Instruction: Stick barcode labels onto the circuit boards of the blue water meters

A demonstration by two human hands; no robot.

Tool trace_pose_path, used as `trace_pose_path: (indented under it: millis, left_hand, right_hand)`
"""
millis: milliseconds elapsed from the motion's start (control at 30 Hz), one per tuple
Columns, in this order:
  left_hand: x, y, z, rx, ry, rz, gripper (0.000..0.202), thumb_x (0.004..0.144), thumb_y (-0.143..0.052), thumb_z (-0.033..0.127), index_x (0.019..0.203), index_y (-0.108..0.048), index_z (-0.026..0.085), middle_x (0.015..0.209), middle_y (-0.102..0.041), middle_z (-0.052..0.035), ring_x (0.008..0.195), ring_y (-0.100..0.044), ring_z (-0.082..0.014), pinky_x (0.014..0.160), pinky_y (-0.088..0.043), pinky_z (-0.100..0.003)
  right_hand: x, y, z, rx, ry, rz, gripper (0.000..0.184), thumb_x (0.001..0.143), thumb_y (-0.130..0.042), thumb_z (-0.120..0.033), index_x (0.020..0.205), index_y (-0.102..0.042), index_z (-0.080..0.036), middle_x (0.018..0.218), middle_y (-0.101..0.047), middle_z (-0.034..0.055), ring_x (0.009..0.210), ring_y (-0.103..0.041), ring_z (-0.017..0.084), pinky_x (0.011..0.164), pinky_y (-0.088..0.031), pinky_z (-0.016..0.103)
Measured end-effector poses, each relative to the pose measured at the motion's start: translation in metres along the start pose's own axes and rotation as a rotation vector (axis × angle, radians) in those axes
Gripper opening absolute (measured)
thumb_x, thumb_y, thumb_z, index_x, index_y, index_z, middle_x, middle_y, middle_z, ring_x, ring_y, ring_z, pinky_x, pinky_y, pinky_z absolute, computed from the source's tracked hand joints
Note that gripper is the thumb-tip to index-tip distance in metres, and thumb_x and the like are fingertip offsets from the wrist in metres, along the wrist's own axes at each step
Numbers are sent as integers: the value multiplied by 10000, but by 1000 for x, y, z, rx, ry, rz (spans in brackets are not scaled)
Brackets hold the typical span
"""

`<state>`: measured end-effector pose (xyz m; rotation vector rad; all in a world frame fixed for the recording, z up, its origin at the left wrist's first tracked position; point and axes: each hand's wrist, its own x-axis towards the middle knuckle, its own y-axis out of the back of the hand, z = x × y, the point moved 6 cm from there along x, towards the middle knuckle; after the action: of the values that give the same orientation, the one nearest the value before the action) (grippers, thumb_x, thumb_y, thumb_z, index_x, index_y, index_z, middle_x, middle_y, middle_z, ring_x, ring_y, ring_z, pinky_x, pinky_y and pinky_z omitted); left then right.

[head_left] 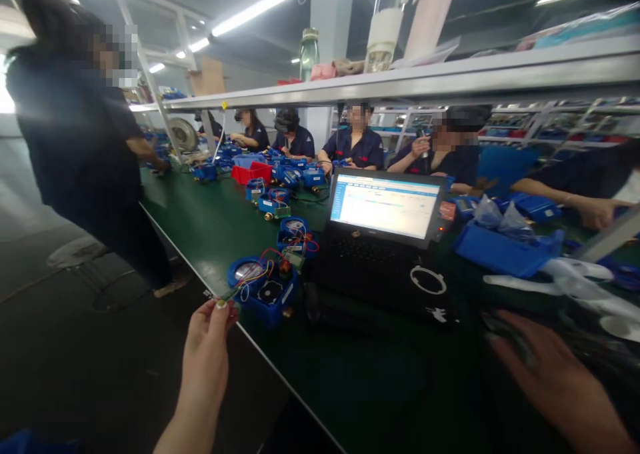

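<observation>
Thumb and fingers of my left hand (210,324) pinch the end of thin coloured wires (256,272) beside the table's near edge. Those wires run from an opened blue meter housing (270,307), which has a round dial and a black inner part; a small circuit board (291,259) hangs at its far side. What sits at the wire ends is mostly hidden by my fingers. Far to the right, my right hand (550,367) is curved over a dark computer mouse (515,337). Between my hands stands an open laptop (387,207) with a lit screen.
More opened blue meters (295,234) line up behind, near a red bin (251,173). A white ring (428,280) lies on the laptop. At right are a blue bin (505,251) and white strips (575,277). A shelf (450,77) crosses overhead; co-workers sit opposite, and one person (80,121) stands left.
</observation>
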<state>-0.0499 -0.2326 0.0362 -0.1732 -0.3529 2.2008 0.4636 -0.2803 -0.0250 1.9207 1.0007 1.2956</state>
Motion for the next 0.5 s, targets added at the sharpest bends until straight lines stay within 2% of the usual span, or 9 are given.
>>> trace_pose_path:
  millis: [33, 133, 167, 233, 333, 433, 500]
  left_hand:
    - [0, 0, 1, 1, -7, 0, 393, 640, -736, 417, 864, -560, 146, 773, -623, -19, 741, -572, -164, 723, -456, -318]
    - [3, 1, 1, 10, -12, -15, 376, 644, -725, 412, 854, -554, 151, 778, -613, -16, 730, -571, -162, 719, -452, -325]
    - [4, 2, 1, 16, -9, -22, 378, 641, -726, 410, 854, -552, 151, 768, -610, -15, 719, -569, -160, 710, -451, -322]
    - [6, 3, 0, 33, 0, -39, 389, 641, -728, 411, 866, -548, 149, 755, -610, -14, 706, -566, -157, 694, -451, -314]
    - [6, 4, -2, 55, 11, -83, 409, 653, -732, 420, 896, -551, 145, 781, -619, -20, 719, -573, -156, 707, -457, -310]
    - [4, 6, -4, 70, 16, -105, 469, 627, -754, 456, 911, -547, 144, 798, -622, -21, 732, -576, -153, 720, -461, -303]
    - [2, 8, -5, 76, 15, -101, 533, 588, -777, 486, 924, -544, 145, 806, -621, -19, 741, -574, -152, 716, -459, -294]
  right_hand:
    - [3, -6, -35, 100, 41, -56, 483, 840, -376, -521, 1182, -512, -207, 1201, -594, 130, 1119, -556, 317, 971, -448, 484]
    - [5, -27, -147, 289, 224, -386, 445, 872, -422, -443, 1246, -494, -212, 1256, -576, 104, 1147, -545, 268, 987, -443, 448]
    - [4, -33, -179, 320, 263, -484, 466, 875, -443, -418, 1284, -474, -196, 1297, -547, 110, 1184, -515, 266, 1015, -416, 453]
    - [4, -42, -228, 327, 314, -629, 541, 841, -534, -396, 1335, -446, -193, 1341, -504, 109, 1203, -486, 277, 1007, -415, 459]
    - [10, -56, -267, 269, 357, -673, 572, 810, -584, -271, 1355, -426, -201, 1335, -489, 105, 1193, -471, 281, 994, -409, 455]
    - [16, -72, -274, 225, 327, -653, 588, 758, -548, -103, 1330, -430, -168, 1264, -522, 137, 1134, -503, 299, 944, -423, 472]
    - [18, -76, -270, 215, 301, -643, 546, 722, -549, -75, 1258, -478, -151, 1182, -561, 150, 1078, -532, 319, 883, -439, 484]
